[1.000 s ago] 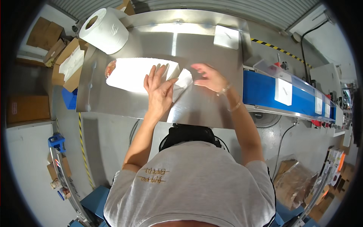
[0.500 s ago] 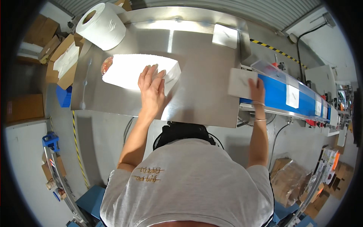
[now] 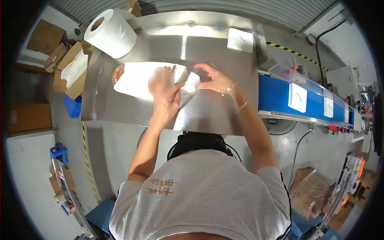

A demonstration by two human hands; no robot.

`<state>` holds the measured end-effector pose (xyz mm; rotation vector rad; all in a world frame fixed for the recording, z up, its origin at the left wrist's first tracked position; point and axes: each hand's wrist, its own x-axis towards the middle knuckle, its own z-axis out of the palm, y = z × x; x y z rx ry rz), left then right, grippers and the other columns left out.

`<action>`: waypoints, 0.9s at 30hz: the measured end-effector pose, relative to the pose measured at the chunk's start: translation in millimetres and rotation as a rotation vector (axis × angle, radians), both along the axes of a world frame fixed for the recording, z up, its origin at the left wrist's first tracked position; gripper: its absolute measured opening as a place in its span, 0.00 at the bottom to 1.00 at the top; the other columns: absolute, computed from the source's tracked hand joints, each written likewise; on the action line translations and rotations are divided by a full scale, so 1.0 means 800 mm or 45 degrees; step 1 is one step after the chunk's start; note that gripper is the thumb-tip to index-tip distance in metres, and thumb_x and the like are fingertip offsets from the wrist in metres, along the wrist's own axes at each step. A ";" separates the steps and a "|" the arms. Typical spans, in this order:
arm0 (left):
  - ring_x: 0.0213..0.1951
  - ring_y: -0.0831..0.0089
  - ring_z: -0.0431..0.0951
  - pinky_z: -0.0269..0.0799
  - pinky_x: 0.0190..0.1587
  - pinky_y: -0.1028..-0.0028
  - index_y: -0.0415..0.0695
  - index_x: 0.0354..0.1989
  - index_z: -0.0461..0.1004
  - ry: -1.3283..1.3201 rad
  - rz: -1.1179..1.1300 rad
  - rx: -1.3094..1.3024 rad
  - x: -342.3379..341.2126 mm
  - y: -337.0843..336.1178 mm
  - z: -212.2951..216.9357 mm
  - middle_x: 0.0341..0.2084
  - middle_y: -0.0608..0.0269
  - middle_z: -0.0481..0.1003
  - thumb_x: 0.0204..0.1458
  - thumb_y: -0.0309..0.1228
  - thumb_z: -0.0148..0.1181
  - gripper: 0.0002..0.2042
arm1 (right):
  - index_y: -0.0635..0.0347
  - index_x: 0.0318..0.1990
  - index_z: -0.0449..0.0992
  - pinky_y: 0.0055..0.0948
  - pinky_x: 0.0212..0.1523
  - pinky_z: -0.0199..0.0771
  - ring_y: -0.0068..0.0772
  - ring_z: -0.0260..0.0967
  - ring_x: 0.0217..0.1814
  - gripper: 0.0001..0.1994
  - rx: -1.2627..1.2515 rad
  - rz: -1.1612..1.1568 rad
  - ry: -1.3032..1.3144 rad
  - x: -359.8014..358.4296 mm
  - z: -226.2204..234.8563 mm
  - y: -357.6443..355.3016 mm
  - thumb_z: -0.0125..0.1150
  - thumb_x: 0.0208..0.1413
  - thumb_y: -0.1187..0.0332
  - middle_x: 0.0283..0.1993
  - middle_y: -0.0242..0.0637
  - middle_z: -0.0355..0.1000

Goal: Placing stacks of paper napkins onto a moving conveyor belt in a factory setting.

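A row of white square packets [image 3: 134, 80] lies on the steel table, with a round reddish speckled thing [image 3: 118, 74] at its left end. On the row's right part rests my left hand [image 3: 165, 90], its fingers smeared by motion and its thumb stretched to the right. Beside that thumb the row gapes, and one white packet [image 3: 193, 82] leans apart at the right end. My right hand [image 3: 216, 79] is just right of this packet, thumb and fingers spread, the thumb tip at or close to its edge.
Right of the steel table [image 3: 132, 114] runs a blue conveyor belt [image 3: 276, 94] carrying several white packets [image 3: 298, 98] under a clear guard [image 3: 298, 79]. A flat white packet [image 3: 240, 40] lies at the table's back right. A large white roll [image 3: 114, 36] and an opened carton [image 3: 74, 74] stand left.
My right hand has let go of a white packet at the belt and moved left to the row. Packets on the belt have shifted right. The row's right end has come apart.
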<state>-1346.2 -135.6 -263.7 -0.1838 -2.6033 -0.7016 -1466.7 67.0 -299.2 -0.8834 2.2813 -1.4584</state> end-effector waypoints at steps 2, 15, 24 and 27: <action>0.66 0.49 0.48 0.37 0.64 0.51 0.47 0.42 0.78 -0.040 -0.032 -0.022 -0.001 0.001 0.007 0.62 0.52 0.58 0.45 0.23 0.59 0.14 | 0.58 0.57 0.64 0.29 0.51 0.68 0.35 0.57 0.61 0.29 0.167 0.225 -0.063 -0.008 0.000 -0.017 0.67 0.47 0.65 0.62 0.37 0.56; 0.61 0.50 0.58 0.52 0.61 0.56 0.45 0.43 0.77 0.037 0.154 0.061 -0.003 -0.014 -0.008 0.56 0.55 0.66 0.47 0.20 0.58 0.14 | 0.59 0.37 0.73 0.28 0.24 0.61 0.27 0.58 0.23 0.13 0.286 -1.193 0.043 0.012 -0.124 0.279 0.61 0.54 0.58 0.21 0.31 0.64; 0.64 0.50 0.52 0.40 0.64 0.52 0.47 0.39 0.80 0.037 0.075 0.019 -0.003 -0.017 -0.007 0.58 0.55 0.63 0.44 0.21 0.58 0.13 | 0.53 0.53 0.69 0.40 0.54 0.65 0.48 0.65 0.53 0.26 0.297 -0.290 0.565 0.016 -0.024 0.090 0.68 0.43 0.67 0.53 0.42 0.67; 0.65 0.49 0.51 0.39 0.64 0.52 0.49 0.42 0.78 0.006 -0.025 -0.034 -0.003 -0.018 -0.003 0.60 0.53 0.60 0.44 0.21 0.59 0.15 | 0.55 0.52 0.69 0.37 0.56 0.64 0.44 0.59 0.60 0.25 -0.026 0.074 -0.122 0.011 0.012 -0.011 0.68 0.43 0.66 0.59 0.42 0.62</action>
